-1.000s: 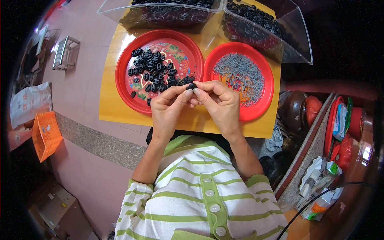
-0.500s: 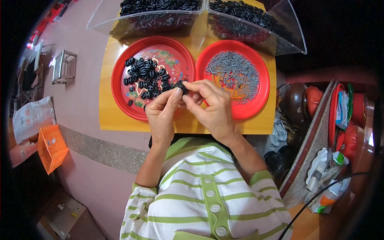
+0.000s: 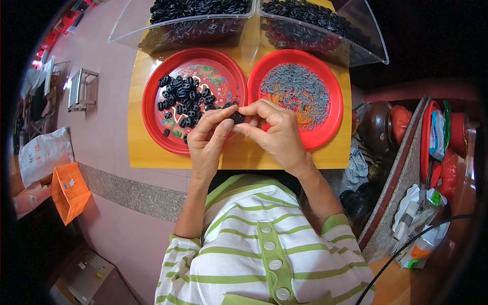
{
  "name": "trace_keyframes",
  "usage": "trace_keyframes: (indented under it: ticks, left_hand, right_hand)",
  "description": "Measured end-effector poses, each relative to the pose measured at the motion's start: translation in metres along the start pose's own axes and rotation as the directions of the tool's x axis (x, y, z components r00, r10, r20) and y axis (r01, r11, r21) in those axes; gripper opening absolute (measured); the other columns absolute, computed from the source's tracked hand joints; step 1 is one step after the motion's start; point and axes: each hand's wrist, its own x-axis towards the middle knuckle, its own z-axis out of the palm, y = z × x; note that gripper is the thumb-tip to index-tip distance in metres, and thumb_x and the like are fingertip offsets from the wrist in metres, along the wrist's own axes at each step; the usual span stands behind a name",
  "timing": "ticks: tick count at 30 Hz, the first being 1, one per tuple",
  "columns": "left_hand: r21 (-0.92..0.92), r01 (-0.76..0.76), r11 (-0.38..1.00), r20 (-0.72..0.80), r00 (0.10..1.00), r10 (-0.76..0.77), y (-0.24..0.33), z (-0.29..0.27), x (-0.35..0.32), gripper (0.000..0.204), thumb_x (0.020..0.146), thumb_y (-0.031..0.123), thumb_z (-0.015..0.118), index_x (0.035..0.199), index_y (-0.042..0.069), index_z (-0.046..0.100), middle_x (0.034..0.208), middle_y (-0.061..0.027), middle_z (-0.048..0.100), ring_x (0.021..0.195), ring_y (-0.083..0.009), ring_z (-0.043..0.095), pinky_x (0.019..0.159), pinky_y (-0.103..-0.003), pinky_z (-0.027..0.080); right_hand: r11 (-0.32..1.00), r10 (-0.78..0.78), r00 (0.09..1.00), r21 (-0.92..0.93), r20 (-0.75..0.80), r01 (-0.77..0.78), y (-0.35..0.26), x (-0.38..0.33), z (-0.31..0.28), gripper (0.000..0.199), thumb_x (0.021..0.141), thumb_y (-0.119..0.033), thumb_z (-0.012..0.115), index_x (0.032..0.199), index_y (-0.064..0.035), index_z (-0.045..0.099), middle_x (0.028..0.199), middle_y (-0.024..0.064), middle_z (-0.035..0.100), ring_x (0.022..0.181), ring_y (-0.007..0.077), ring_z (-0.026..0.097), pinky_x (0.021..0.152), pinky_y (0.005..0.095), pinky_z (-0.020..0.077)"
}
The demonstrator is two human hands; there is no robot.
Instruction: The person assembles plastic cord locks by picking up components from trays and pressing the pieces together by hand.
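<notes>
From my feed I see both hands meeting just above the near rim of the two red plates: the left hand (image 3: pixel 207 140) and the right hand (image 3: pixel 274 134) have their fingers pinched closed together on one small black plastic piece (image 3: pixel 237 117), held in the air between thumb and forefinger tips. I can't make out whether a grey pin is also in that pinch. The left red plate (image 3: pixel 152 127) carries a loose heap of the same black pieces (image 3: pixel 183 99); the right red plate (image 3: pixel 330 127) holds a pile of thin grey pins (image 3: pixel 297 91). Both sit on the yellow bench (image 3: pixel 140 152), with two clear bins (image 3: pixel 356 30) of black parts behind them. I judge this to be the fitting step on a single piece; the next move calls for a steady, fine pinch and close alignment at the fingertips.
</notes>
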Motion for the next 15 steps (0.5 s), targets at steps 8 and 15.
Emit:
trace_keyframes:
  ticks: [8,15]
  left_hand:
    - [-0.048,-0.038,0.998,0.118,0.992,0.043,-0.012,-0.01,-0.007,0.014,0.083,-0.005,0.06,0.096,-0.004,0.062,0.094,-0.0085,0.059,0.085,-0.0115,0.056,0.075,-0.022,0.046]
    - [-0.067,0.004,0.998,0.045,0.999,-0.001,-0.015,-0.008,-0.01,0.016,0.083,-0.004,0.059,0.099,-0.003,0.063,0.09,-0.0074,0.06,0.079,-0.0105,0.057,0.071,-0.022,0.047]
  right_hand:
    - [0.994,0.009,0.987,0.104,0.159,-0.026,0.008,-0.007,-0.004,0.018,0.075,-0.008,0.071,0.084,0.001,0.058,0.07,0.0051,0.055,0.062,0.0104,0.054,0.054,0.0254,0.0437]
    - [0.98,0.1,0.978,0.153,0.183,-0.129,0.01,-0.007,-0.001,0.016,0.076,-0.007,0.07,0.085,0.0008,0.059,0.071,0.0046,0.056,0.062,0.01,0.055,0.055,0.0252,0.0438]
